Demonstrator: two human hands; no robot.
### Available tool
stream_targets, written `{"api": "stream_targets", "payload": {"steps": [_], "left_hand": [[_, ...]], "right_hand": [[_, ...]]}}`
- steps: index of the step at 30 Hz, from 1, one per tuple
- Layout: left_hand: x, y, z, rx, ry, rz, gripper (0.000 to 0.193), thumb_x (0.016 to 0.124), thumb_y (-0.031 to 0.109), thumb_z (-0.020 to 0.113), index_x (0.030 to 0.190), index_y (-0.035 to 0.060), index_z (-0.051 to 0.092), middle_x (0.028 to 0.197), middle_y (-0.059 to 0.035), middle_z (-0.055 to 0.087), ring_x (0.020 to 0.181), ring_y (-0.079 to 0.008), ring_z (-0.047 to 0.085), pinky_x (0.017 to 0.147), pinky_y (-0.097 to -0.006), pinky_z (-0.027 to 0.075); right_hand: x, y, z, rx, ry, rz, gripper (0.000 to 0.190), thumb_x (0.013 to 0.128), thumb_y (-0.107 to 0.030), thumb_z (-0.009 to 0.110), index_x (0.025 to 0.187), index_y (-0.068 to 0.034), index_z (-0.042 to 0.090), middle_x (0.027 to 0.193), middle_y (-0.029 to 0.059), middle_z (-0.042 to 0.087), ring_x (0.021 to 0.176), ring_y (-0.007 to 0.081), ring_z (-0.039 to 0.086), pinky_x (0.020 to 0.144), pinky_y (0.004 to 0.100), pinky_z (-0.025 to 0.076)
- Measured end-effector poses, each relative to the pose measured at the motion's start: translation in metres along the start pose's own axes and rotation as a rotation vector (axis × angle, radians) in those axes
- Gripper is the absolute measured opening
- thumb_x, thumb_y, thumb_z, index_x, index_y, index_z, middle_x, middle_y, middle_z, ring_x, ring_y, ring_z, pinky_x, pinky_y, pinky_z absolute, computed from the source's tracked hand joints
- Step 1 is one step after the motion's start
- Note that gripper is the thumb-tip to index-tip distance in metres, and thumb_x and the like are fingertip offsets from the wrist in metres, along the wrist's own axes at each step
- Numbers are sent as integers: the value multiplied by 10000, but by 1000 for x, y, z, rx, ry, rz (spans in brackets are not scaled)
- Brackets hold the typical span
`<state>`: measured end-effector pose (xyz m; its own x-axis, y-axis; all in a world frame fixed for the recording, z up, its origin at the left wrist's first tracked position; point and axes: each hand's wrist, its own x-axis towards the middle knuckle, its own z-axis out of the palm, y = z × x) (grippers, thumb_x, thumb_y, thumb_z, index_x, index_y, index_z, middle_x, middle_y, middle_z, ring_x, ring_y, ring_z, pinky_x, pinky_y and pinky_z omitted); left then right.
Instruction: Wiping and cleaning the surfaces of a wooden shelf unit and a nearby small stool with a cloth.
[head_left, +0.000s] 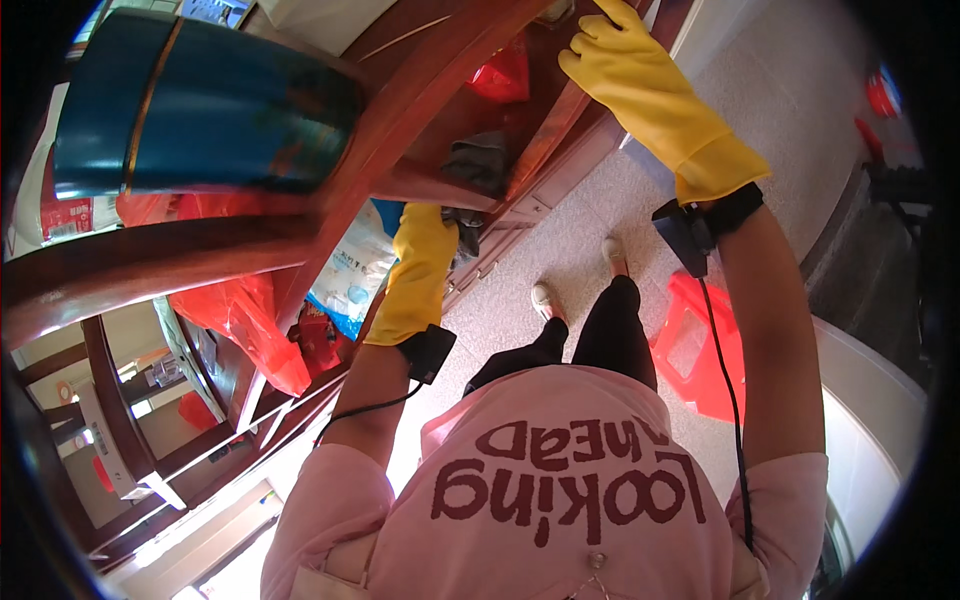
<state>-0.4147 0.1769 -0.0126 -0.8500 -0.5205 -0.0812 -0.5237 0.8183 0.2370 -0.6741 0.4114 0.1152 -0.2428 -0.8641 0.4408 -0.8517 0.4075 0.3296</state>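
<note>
My left hand (421, 266), in a yellow rubber glove, reaches under a reddish-brown wooden rail. Its fingertips are hidden there, beside a dark grey cloth (466, 232); whether it grips the cloth I cannot tell. More grey cloth (478, 161) lies on the wooden shelf (457, 120) above. Also gloved in yellow, my right hand (626, 71) is at the shelf's outer edge near the top of the view. Its fingers look partly curled, one stretches toward the picture's rim, and no held thing shows. A red plastic bag (504, 73) sits on the shelf near this hand.
A large blue-green cylindrical container (225, 105) stands at the upper left. Below it hang red plastic bags (240, 322), with a white-and-blue package (351, 266) beside my left hand. A red plastic stool (697, 345) is on the speckled floor (540, 240) at right. Black cables run from both wrist devices.
</note>
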Motion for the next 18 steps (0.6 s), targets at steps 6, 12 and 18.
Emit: {"api": "stream_targets", "payload": {"steps": [6, 12, 18], "left_hand": [[17, -2, 1, -318, -10, 48, 534, 839, 295, 707, 1299, 60, 570, 1170, -226, 644, 1108, -428, 596, 932, -473, 485], [4, 18, 16, -419, -85, 166, 839, 728, 351, 835, 1417, 36, 475, 1316, -216, 575, 1245, -398, 517, 1030, -424, 420], [4, 23, 15, -54, -7, 133, 629, 749, 442, 785, 1213, 52, 617, 1171, -197, 637, 1042, -377, 639, 855, -457, 511]], "right_hand": [[-4, 2, 16, 14, 8, 36, 222, 912, 46, 491, 1102, -21, 584, 773, -30, 504, 842, 109, 553, 1191, 337, 293], [0, 1, 13, 50, 29, 41, 248, 910, 51, 490, 1134, -20, 566, 773, -30, 497, 835, 106, 548, 1172, 322, 304], [-2, -1, 8, 42, 36, 45, 276, 907, 55, 490, 1167, -20, 548, 774, -30, 490, 828, 103, 544, 1152, 307, 315]]}}
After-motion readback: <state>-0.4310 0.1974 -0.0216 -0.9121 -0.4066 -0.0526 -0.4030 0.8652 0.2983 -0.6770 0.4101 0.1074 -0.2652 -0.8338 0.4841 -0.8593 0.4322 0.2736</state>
